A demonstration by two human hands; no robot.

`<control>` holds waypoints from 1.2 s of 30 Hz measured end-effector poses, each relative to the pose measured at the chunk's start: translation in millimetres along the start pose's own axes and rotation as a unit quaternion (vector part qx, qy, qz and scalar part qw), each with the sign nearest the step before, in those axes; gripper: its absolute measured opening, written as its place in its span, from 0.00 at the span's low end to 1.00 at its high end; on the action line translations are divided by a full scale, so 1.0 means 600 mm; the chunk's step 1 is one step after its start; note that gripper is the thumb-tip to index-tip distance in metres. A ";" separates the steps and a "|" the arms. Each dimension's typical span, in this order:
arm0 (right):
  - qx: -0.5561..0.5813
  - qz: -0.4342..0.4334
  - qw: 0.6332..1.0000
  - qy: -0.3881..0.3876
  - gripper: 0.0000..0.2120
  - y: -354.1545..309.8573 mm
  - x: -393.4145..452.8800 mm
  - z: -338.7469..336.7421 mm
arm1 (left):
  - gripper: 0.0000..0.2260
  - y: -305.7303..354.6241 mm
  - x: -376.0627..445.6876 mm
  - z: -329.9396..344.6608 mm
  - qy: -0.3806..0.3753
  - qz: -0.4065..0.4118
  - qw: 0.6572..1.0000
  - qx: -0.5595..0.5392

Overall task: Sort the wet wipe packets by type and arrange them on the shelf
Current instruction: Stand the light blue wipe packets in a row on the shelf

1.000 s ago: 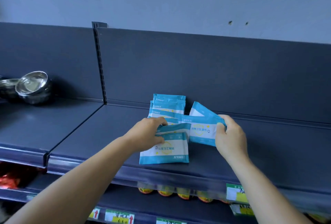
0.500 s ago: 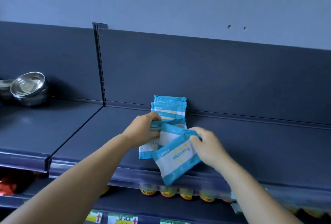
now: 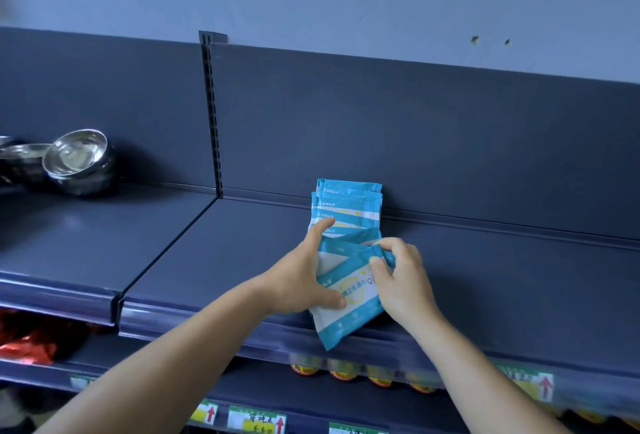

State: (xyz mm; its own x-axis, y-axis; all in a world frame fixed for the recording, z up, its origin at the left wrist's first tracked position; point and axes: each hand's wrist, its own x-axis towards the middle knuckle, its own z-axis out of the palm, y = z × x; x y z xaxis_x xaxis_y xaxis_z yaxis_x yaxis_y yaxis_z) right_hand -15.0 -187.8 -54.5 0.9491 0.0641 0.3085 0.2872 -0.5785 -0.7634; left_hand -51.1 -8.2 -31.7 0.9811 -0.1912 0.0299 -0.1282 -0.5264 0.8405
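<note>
Several blue-and-white wet wipe packets lie in an overlapping row (image 3: 348, 206) on the dark shelf (image 3: 225, 253), running from the back panel toward the front edge. The nearest packet (image 3: 346, 315) sits tilted, its corner hanging over the shelf's front lip. My left hand (image 3: 301, 281) holds the left side of the front packets, thumb on the nearest one and forefinger stretched up along the row. My right hand (image 3: 401, 277) pinches the top right corner of the nearest packet with curled fingers.
Stacked steel bowls (image 3: 78, 161) stand on the neighbouring shelf section at the left, past the slotted upright (image 3: 213, 114). Below are jars with orange lids (image 3: 343, 373), price tags (image 3: 256, 421) and a red package (image 3: 24, 347). Bare shelf stretches to the right.
The right hand brought a packet from the right, laid it tilted on the front of the row, then shifted to its top corner. The left hand slid down onto the front packets.
</note>
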 end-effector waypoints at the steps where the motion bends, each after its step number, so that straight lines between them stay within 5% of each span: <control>1: 0.041 0.020 0.999 0.002 0.16 0.003 0.001 -0.005 | 0.49 -0.003 0.000 -0.001 0.003 0.011 1.000 -0.009; 5: 0.242 0.042 0.964 -0.104 0.44 0.011 0.005 -0.028 | 0.45 0.015 -0.003 -0.004 0.042 0.105 0.993 0.033; 8: 0.251 0.001 0.960 -0.123 0.38 0.011 0.001 -0.040 | 0.44 0.021 0.000 -0.003 0.080 0.163 0.981 0.074; 15: 0.165 0.010 0.974 -0.152 0.43 0.016 -0.008 -0.042 | 0.48 -0.026 0.000 0.004 0.026 0.046 0.994 -0.092; 22: 0.066 0.055 0.985 -0.148 0.39 0.011 -0.003 -0.025 | 0.45 -0.032 0.013 0.012 0.056 -0.012 0.998 -0.008; 26: 0.032 0.110 0.985 -0.130 0.51 0.009 0.024 -0.014 | 0.47 -0.030 0.037 0.002 0.122 -0.058 0.990 0.045; 29: 0.011 0.129 0.978 -0.165 0.56 0.011 0.035 -0.006 | 0.51 -0.036 0.042 0.001 0.086 -0.095 0.992 0.013; 33: 0.004 0.117 0.976 -0.184 0.47 0.010 0.048 0.001 | 0.42 -0.031 0.050 0.008 0.054 -0.067 0.995 0.044; 36: -0.005 0.127 0.978 -0.164 0.55 0.007 0.064 0.004 | 0.46 -0.035 0.070 0.003 0.081 -0.075 0.993 0.050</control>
State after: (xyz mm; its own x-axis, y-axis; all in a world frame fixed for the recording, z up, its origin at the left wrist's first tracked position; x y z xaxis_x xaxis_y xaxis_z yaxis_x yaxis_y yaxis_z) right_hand 23.3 -185.8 -47.2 0.9807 0.1732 -0.0908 0.0365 -0.6182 -0.7852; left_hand -7.7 -6.9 -49.1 0.9996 0.0281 0.0017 0.0161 -0.6200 0.7845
